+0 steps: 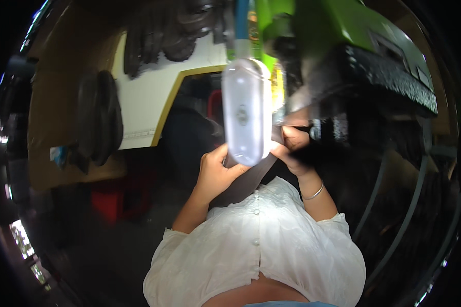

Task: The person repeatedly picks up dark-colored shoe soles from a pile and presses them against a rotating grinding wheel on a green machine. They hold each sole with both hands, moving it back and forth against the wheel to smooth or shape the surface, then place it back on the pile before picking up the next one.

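Observation:
My left hand (212,174) pinches the near left side of a dark grey-brown flat piece of material (248,187), thumb on top. The tip of its index finger goes behind a pale oblong lamp head (246,112), which hides the middle of the piece. On the other side my right hand (294,151), below a wrist with a bangle, has its thumb and fingers closed at the piece's far right edge. Bright light falls on the material between both hands. Just beyond them stands a green machine (333,20) with a black lower part; where the material meets it is hidden.
Dark, rounded sole-shaped pieces (100,117) lie at the left of a white tabletop (141,110) with a yellow edge. More dark pieces (176,36) lie at its back. A red stool-like object (110,199) stands low on the left. Grey bars (410,204) run along the right.

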Motion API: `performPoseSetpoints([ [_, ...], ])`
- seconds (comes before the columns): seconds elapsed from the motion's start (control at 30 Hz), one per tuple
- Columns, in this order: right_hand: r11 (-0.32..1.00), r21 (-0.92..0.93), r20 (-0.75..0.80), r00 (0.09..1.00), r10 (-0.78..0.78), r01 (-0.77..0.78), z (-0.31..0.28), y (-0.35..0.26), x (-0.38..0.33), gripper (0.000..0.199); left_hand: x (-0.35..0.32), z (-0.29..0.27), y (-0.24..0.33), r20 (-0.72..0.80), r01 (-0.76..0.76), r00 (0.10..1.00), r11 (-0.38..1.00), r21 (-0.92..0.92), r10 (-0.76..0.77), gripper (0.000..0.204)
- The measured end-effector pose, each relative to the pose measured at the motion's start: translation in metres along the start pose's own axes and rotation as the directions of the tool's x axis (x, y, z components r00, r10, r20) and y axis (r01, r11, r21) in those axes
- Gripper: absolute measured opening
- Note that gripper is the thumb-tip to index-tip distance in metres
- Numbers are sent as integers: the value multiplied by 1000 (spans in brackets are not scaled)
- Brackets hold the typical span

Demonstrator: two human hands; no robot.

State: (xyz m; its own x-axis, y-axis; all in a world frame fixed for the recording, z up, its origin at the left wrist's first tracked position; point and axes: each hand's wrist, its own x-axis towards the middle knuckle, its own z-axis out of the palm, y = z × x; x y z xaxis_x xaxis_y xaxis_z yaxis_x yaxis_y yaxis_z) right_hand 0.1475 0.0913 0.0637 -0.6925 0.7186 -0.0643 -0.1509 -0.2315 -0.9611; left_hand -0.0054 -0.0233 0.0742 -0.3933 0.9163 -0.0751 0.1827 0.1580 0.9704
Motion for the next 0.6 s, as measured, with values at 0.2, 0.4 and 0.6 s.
performPoseSetpoints([
  [0.2, 989, -87, 73, 989, 126, -120, 20, 39, 23, 52, 31, -83, -40, -568, -2, 803, 953, 302, 182, 45],
  [0.4, 959, -217, -19, 983, 182, -182, 3, 49, 11, 31, 87, -215, -67, -522, 331, 834, 596, 732, 178, 39],
  [0.6, 955, -219, -127, 976, 176, -200, -26, 56, 0, 28, 176, -210, -75, -390, 183, 781, 418, 890, 488, 43],
])
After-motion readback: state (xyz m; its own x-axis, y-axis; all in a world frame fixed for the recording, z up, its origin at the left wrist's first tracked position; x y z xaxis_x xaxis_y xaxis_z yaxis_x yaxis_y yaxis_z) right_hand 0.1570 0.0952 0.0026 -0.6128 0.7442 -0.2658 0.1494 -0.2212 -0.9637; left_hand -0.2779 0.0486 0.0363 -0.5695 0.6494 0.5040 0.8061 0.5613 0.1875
